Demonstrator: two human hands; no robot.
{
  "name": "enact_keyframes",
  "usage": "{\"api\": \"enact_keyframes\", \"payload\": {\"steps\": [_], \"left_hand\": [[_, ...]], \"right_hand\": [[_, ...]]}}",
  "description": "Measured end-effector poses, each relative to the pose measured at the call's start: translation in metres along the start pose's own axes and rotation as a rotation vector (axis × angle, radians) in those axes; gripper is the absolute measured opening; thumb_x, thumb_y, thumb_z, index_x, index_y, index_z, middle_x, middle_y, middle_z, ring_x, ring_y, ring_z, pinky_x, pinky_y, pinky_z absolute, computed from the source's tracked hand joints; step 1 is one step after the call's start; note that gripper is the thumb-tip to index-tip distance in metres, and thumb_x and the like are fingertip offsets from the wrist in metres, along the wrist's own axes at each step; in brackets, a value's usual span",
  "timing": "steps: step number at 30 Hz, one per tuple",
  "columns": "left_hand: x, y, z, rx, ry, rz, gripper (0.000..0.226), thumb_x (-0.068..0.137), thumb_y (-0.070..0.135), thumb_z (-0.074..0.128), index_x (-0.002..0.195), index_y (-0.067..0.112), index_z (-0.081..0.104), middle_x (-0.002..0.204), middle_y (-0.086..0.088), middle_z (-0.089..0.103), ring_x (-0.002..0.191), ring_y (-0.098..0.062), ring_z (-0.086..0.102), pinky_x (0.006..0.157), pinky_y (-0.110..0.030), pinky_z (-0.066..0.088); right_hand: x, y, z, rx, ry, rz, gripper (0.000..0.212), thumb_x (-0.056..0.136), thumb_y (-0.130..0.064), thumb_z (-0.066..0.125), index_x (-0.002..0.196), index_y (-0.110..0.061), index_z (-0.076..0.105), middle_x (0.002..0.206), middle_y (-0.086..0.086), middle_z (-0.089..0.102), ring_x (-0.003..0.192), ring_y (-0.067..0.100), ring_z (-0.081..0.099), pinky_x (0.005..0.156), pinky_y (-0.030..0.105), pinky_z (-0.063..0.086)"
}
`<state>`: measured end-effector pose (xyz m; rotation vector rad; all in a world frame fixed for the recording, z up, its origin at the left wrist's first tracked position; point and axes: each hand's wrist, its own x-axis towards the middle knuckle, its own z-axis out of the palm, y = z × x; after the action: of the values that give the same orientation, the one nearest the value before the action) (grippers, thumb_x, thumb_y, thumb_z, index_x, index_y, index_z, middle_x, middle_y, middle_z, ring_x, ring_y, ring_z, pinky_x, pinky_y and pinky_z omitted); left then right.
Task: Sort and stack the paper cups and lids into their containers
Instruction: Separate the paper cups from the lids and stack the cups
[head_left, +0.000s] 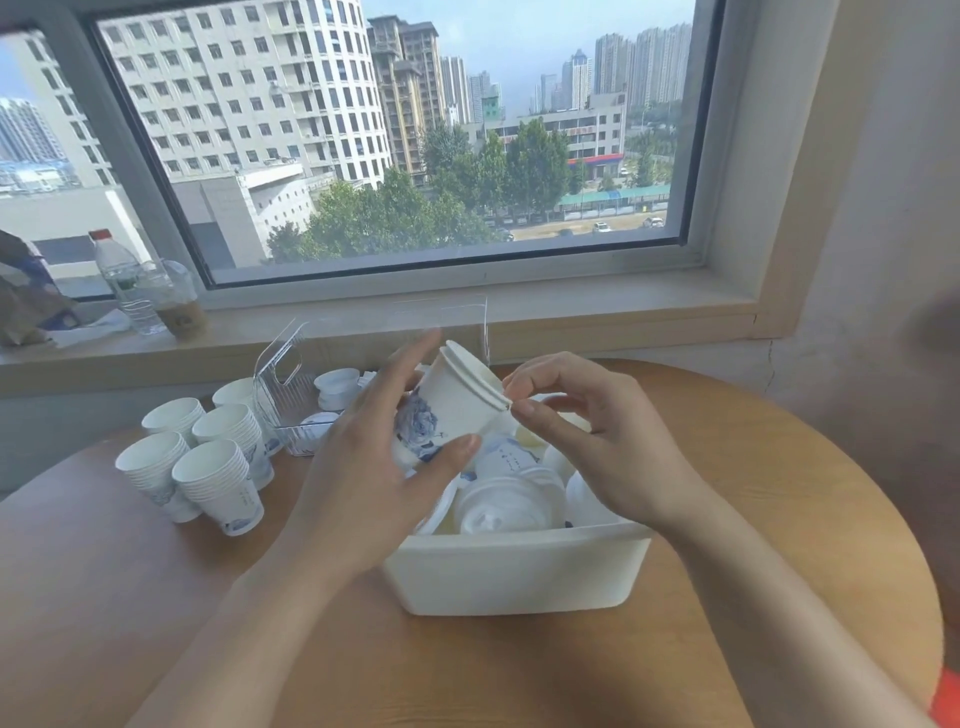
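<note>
My left grip (374, 467) holds a lidded cup (457, 405); right grip (587, 431) pinches its lid (475, 371), over a round wooden surface (156, 597) beside the window (395, 130).

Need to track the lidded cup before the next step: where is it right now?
In the head view, the lidded cup is tilted in mid-air at centre, gripped by the left hand above the white bin, with the right hand pinching its lid's edge.

One head cam, looks fwd and down, close over round table (156, 597), window (395, 130) beyond
</note>
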<state>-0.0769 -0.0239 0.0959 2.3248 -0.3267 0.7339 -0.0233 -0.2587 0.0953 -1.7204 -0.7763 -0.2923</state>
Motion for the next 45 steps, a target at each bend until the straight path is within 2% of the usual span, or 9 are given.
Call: {"api": "enact_keyframes", "payload": {"steps": [6,10,12,15,19,26,38,42,45], "left_hand": [[0.003,-0.016,-0.001,0.057,0.002,-0.028,0.075,0.089,0.041,0.076,0.151,0.058,0.037,0.136,0.027,0.058,0.117,-0.009,0.060,0.094,-0.041,0.055],[-0.003,-0.029,0.008,0.042,-0.016,-0.071,0.074,0.089,0.043,0.076,0.148,0.059,0.035,0.128,0.028,0.060,0.112,-0.007,0.061,0.090,-0.035,0.052],[-0.006,-0.033,0.012,0.021,-0.023,-0.084,0.074,0.088,0.047,0.073,0.148,0.062,0.033,0.129,0.039,0.053,0.114,0.000,0.058,0.090,-0.020,0.046],[-0.006,-0.036,0.014,-0.008,-0.025,-0.102,0.075,0.089,0.047,0.073,0.148,0.066,0.031,0.132,0.040,0.051,0.117,0.010,0.053,0.091,-0.011,0.040],[-0.008,-0.035,0.013,-0.014,-0.043,-0.121,0.074,0.090,0.048,0.071,0.149,0.065,0.029,0.139,0.024,0.054,0.124,-0.003,0.055,0.095,-0.036,0.046],[-0.008,-0.033,0.013,-0.035,-0.079,-0.142,0.075,0.093,0.043,0.073,0.148,0.068,0.029,0.141,0.024,0.054,0.127,-0.011,0.057,0.105,-0.048,0.051],[-0.008,-0.029,0.011,-0.035,-0.091,-0.143,0.078,0.095,0.035,0.074,0.145,0.072,0.027,0.138,0.026,0.053,0.124,-0.010,0.056,0.105,-0.048,0.050],[-0.007,-0.028,0.011,-0.035,-0.094,-0.158,0.077,0.095,0.037,0.074,0.146,0.069,0.028,0.138,0.025,0.054,0.123,-0.011,0.057,0.105,-0.048,0.050],[-0.007,-0.026,0.010,-0.039,-0.099,-0.149,0.078,0.095,0.036,0.074,0.144,0.073,0.026,0.139,0.025,0.054,0.126,-0.011,0.056,0.106,-0.049,0.049]], "right_hand": [[0.001,0.009,0.000,-0.170,-0.071,0.137,0.026,0.104,-0.016,0.063,0.122,-0.033,0.072,0.119,-0.020,0.069,0.111,-0.001,0.065,0.091,0.014,0.050],[0.002,0.012,0.004,-0.341,-0.227,0.232,0.035,0.108,-0.022,0.056,0.140,-0.035,0.063,0.132,-0.018,0.063,0.119,0.000,0.057,0.105,0.024,0.047],[0.002,0.011,0.005,-0.382,-0.302,0.275,0.038,0.108,-0.026,0.054,0.144,-0.037,0.058,0.136,-0.015,0.060,0.122,0.001,0.055,0.109,0.028,0.044],[0.002,0.010,0.005,-0.367,-0.299,0.277,0.036,0.107,-0.026,0.056,0.142,-0.036,0.060,0.132,-0.015,0.061,0.119,0.001,0.057,0.105,0.025,0.045],[0.002,0.011,0.005,-0.334,-0.289,0.289,0.029,0.106,-0.024,0.059,0.133,-0.032,0.065,0.119,-0.012,0.059,0.106,0.000,0.060,0.090,0.013,0.047],[-0.001,0.007,0.003,-0.217,-0.369,0.350,0.039,0.104,-0.025,0.061,0.139,-0.042,0.060,0.130,-0.020,0.061,0.117,-0.006,0.058,0.100,0.018,0.049],[0.001,0.011,-0.003,-0.227,-0.055,0.318,0.021,0.091,-0.042,0.077,0.112,-0.039,0.073,0.094,-0.008,0.068,0.078,-0.003,0.061,0.067,0.008,0.044],[0.000,0.012,-0.005,-0.176,-0.009,0.368,0.026,0.092,-0.030,0.075,0.115,-0.042,0.072,0.109,-0.012,0.068,0.091,0.006,0.068,0.075,0.019,0.056],[0.000,0.012,-0.002,-0.211,-0.139,0.403,0.031,0.092,-0.052,0.070,0.122,-0.043,0.069,0.118,-0.020,0.066,0.107,-0.003,0.064,0.085,0.025,0.058]]}}
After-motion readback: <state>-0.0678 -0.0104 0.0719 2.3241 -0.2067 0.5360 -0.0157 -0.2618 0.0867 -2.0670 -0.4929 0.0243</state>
